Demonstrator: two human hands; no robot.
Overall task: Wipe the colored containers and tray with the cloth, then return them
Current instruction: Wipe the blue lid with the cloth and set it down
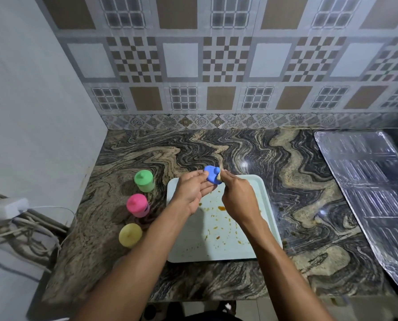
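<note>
Marbled counter [216, 147], three containers [137, 205] left of stained tray [251, 193], left fingers [207, 189] gripping blue container [210, 174], right fingers [227, 176] pinching cloth [220, 179]

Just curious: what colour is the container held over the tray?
The container is blue; head view shows it best.

A tray [193, 249] is set on the countertop [216, 147], with three containers [137, 206] lined up to its left. A fourth container [210, 176] is held over its far edge, and a foil sheet [367, 181] is laid to the right.
</note>
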